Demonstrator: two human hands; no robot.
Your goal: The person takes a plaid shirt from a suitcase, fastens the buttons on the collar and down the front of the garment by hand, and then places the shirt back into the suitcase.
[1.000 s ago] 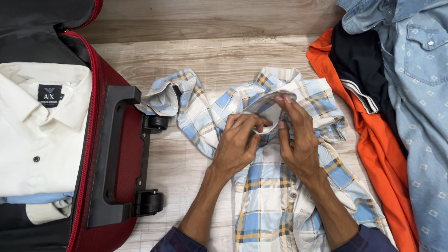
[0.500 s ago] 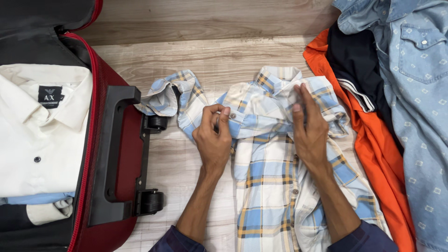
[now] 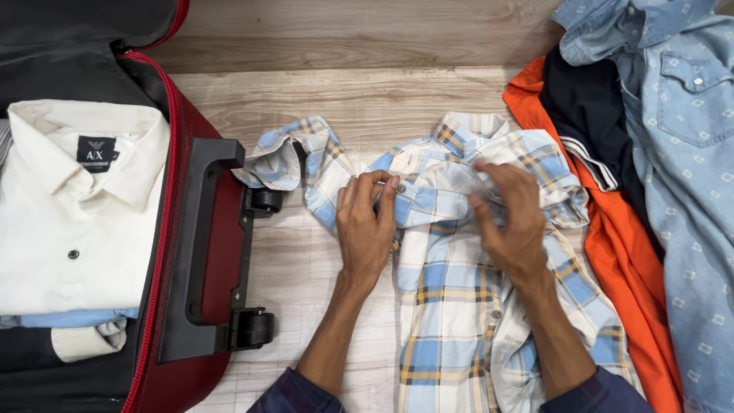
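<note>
Pale wood-grain flooring [image 3: 336, 99] runs under everything, with a plaid shirt [image 3: 459, 306] in light blue, white and yellow spread front-up across its middle, collar pointing away from the person. On that shirt's upper front, the left hand [image 3: 367, 229] pinches the fabric edge by a button between thumb and curled fingers, closed on the cloth. Just beside it, the right hand [image 3: 508, 218] lies on the chest area below the collar, fingers loosely bent and spread and a little blurred; whether it grips the fabric or only presses on it cannot be told. One plaid sleeve [image 3: 287, 157] is bunched up toward the left, almost touching a black wheel [image 3: 267, 200] of an open red suitcase [image 3: 218, 252], whose black handle frame [image 3: 195, 252] lies on the side nearest the shirt. Inside the suitcase a folded white shirt [image 3: 76, 229] lies on top of light blue and dark pieces. To the right, an orange garment [image 3: 619, 283] lies against the plaid shirt's edge, overlaid by a dark navy garment [image 3: 581, 107] and a light blue denim shirt [image 3: 688, 176] with a small pale print.
</note>
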